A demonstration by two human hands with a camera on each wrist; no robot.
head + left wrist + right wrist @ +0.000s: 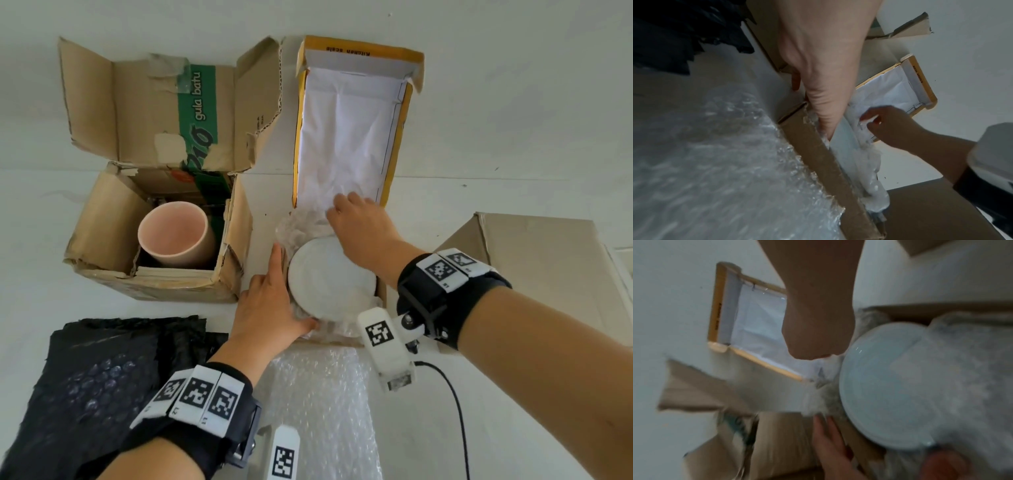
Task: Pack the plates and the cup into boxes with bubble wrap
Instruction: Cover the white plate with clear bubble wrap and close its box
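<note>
White round plate (330, 279) nests in clear bubble wrap (301, 226); right hand (359, 222) fingers pinch wrap, left hand (270, 305) straight.

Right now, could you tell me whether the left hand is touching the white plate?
Touching. In the head view the left hand lies against the white plate rim, thumb at its near edge with no gap.

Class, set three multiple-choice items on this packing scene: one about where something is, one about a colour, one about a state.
1. Where is the pink cup?
A. in the brown box
B. on the black bubble wrap
C. in the left hand

2. What colour is the plate?
A. pink
B. white
C. black

3. How is the yellow-edged box?
A. taped shut
B. crushed flat
C. open, lid up

Answers: A, the cup stands upright inside it; B, its face is plain white; C, the lid's white inside shows.
</note>
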